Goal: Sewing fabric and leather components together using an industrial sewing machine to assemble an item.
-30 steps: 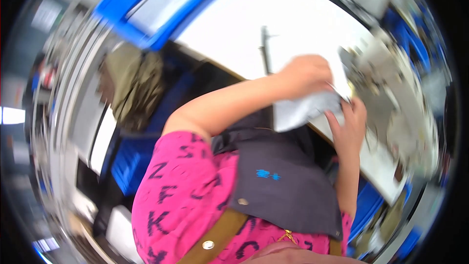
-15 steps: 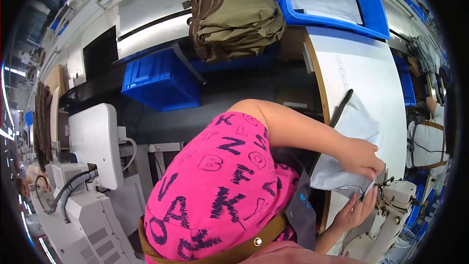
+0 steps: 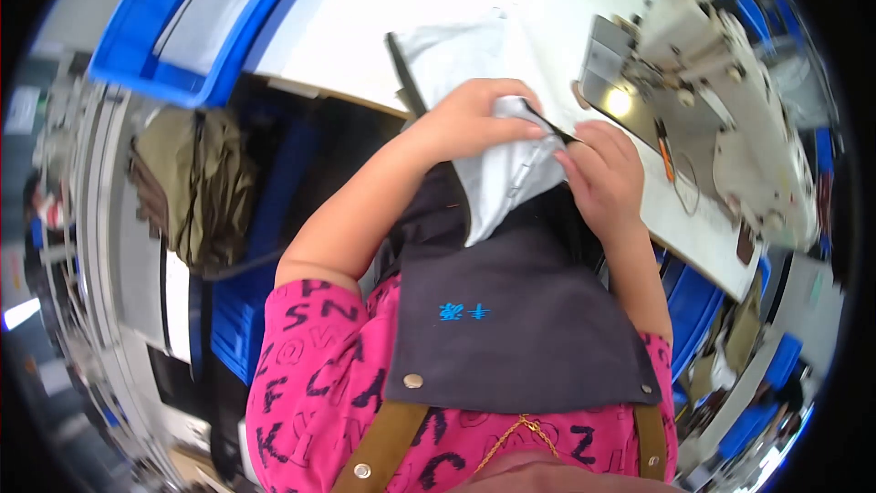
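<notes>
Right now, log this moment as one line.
left hand: gripping light grey fabric | right hand: pinching same fabric with dark strip | sewing machine: on white table, right of hands

Matt grey cloth (image 3: 497, 173), smooth white tabletop (image 3: 365, 27), glossy blue plastic bin (image 3: 137, 46).

Sewing station surroundings, seen from above.

A cream sewing machine (image 3: 730, 82) stands at the right edge of the white tabletop (image 3: 365, 27), its lamp lit. A blue bin (image 3: 173, 27) sits off the tabletop's left corner, holding what may be pale sheets. Olive-brown cloth (image 3: 196, 187) is heaped beside it, above another blue crate (image 3: 233, 324).
</notes>
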Demonstrator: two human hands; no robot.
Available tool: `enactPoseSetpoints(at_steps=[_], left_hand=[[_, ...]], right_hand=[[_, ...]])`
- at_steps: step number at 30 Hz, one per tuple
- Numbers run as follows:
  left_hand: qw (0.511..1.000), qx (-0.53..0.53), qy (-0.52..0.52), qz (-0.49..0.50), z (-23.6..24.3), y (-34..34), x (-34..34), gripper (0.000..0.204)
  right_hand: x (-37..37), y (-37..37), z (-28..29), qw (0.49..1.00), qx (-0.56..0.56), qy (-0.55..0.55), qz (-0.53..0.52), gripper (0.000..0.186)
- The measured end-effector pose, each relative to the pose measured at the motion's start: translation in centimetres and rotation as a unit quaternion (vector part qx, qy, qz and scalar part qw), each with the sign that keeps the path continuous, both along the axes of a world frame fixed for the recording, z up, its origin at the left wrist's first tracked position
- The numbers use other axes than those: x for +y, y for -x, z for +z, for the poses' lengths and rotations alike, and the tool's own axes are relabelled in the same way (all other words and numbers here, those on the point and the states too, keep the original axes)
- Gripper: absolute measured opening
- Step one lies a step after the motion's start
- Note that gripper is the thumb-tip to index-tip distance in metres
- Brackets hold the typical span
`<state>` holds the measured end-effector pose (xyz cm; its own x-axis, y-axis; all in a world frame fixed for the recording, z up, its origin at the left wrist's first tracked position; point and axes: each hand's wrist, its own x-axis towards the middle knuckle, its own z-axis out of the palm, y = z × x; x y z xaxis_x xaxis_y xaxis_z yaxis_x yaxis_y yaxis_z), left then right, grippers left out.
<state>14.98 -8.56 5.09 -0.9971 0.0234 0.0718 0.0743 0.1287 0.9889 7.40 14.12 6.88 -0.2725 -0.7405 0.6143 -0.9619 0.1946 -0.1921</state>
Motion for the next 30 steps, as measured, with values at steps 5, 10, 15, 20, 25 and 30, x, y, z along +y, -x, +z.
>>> enactPoseSetpoints(at_steps=[5, 10, 15, 20, 25, 30], left_hand=[[0.996, -0.049, -0.069, 0.004, 0.2, 0.0, 0.9, 0.013], [0.996, -0.051, -0.076, 0.006, -0.1, 0.1, 1.1, 0.014], [0.993, -0.056, -0.101, -0.005, -0.1, 0.1, 1.0, 0.016], [0.992, -0.001, -0.126, 0.026, -1.6, -0.2, 0.6, 0.017], [0.995, 0.031, -0.080, 0.056, -1.4, -0.4, 0.9, 0.015], [0.995, 0.075, -0.010, 0.069, -0.7, -1.3, 0.8, 0.010]], right_hand=[[0.5, -0.2, 0.0, 0.997, 0.074, 0.021, -0.009, 0.021], [0.9, -0.4, -0.1, 0.998, 0.032, 0.038, -0.029, 0.021], [1.3, -0.5, -0.4, 0.998, 0.010, 0.037, -0.046, 0.022], [1.0, -0.2, -0.4, 0.998, -0.013, 0.064, -0.024, 0.022], [1.1, -0.3, -0.6, 0.997, -0.034, 0.066, -0.034, 0.022], [1.0, -0.5, -0.7, 0.993, -0.064, 0.088, -0.045, 0.024]])
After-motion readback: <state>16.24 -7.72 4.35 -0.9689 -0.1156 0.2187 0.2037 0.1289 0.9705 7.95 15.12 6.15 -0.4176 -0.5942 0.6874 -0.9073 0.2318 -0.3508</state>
